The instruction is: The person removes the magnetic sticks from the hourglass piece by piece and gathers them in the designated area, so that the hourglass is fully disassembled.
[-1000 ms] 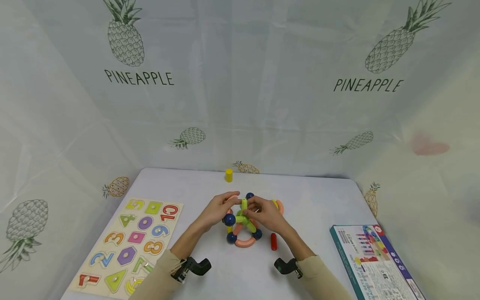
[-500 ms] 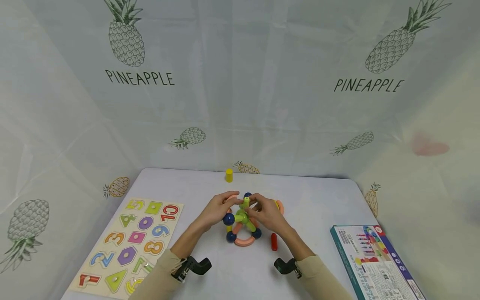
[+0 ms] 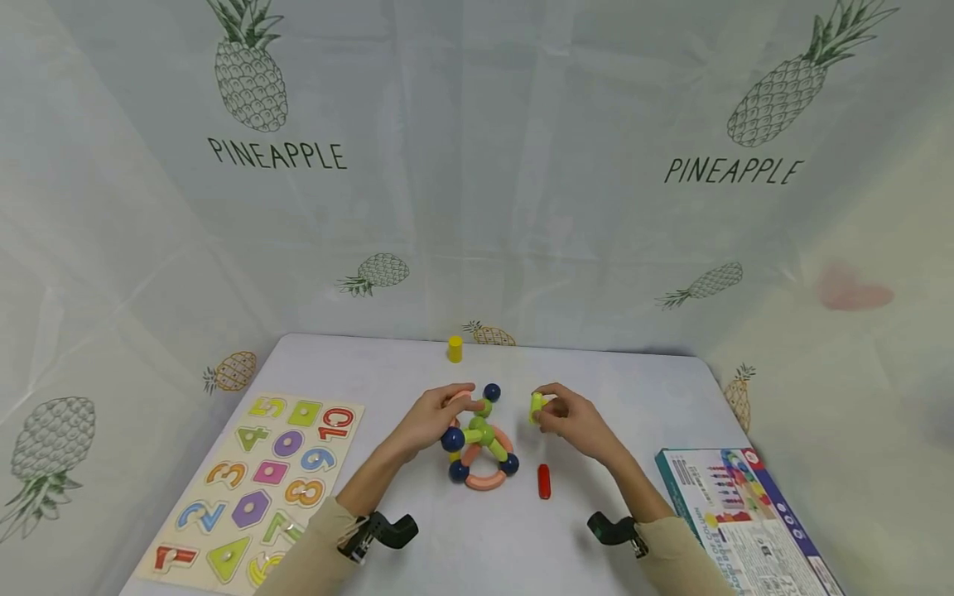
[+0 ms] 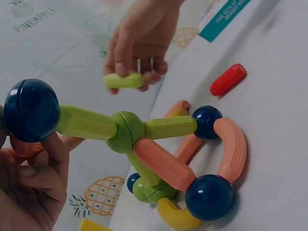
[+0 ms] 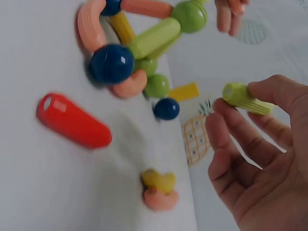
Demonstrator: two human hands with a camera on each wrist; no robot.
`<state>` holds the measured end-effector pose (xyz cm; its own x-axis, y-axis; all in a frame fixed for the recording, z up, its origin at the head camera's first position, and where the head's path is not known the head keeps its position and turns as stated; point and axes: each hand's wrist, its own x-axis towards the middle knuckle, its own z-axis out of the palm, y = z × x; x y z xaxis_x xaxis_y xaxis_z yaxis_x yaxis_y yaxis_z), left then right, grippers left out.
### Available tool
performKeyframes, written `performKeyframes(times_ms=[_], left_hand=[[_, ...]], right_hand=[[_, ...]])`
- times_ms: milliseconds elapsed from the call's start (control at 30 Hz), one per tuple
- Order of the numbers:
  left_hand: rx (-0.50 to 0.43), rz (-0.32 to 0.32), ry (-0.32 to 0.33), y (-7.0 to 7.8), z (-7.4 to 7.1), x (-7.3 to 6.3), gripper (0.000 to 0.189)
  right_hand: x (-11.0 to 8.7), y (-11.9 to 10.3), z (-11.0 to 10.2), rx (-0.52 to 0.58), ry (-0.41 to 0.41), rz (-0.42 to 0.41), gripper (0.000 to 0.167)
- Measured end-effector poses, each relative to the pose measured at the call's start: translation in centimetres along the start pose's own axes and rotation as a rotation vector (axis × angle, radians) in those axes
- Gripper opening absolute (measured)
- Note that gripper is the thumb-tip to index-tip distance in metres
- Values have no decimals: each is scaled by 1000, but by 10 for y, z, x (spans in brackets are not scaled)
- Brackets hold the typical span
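Note:
A toy structure of rods and balls stands at the middle of the table, with a green ball [image 4: 125, 132] at its upper joint, straight green and salmon rods, and dark blue balls [image 4: 209, 196] at its base. My left hand [image 3: 432, 418] holds its left side, fingers curled around a salmon piece [image 4: 25, 148] beside the raised dark blue ball [image 4: 32, 110]; part of that grip is hidden. To the right of the structure, my right hand [image 3: 581, 422] pinches a short light green rod [image 5: 246, 98] between thumb and fingers, apart from everything else.
A red rod [image 3: 544, 482] lies in front of the right hand. Yellow [image 5: 160, 180] and salmon [image 5: 161, 199] curved pieces lie nearby. Behind the structure stands a yellow cylinder [image 3: 455, 349]. A number puzzle board [image 3: 261, 497] lies left, a toy box [image 3: 745, 521] right.
My right hand has moved right, carrying the light green rod away from the top of the structure's green ball. My left hand has stayed at the structure's left side.

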<state>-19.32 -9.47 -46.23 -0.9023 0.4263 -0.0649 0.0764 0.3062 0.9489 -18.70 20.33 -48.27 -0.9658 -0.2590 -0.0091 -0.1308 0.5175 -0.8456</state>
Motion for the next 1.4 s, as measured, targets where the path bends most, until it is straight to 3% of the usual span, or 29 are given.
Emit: performKeyframes(times_ms=[267, 500, 833, 1133, 1400], left_hand=[[36, -1, -5, 0, -3, -4, 55], [62, -5, -5, 1, -5, -8, 44], [60, 2, -42, -2, -9, -9, 51], [47, -6, -83, -1, -9, -10, 50], [54, -19, -84, 0, -8, -9, 50]], right_hand=[[-24, 35, -23, -38, -108, 99, 36], [-36, 58, -22, -19, -214, 162, 28], [-40, 57, -14, 110, -338, 247, 28], [-37, 52, -6, 101, -334, 291, 27], [-37, 51, -5, 107, -351, 273, 25]])
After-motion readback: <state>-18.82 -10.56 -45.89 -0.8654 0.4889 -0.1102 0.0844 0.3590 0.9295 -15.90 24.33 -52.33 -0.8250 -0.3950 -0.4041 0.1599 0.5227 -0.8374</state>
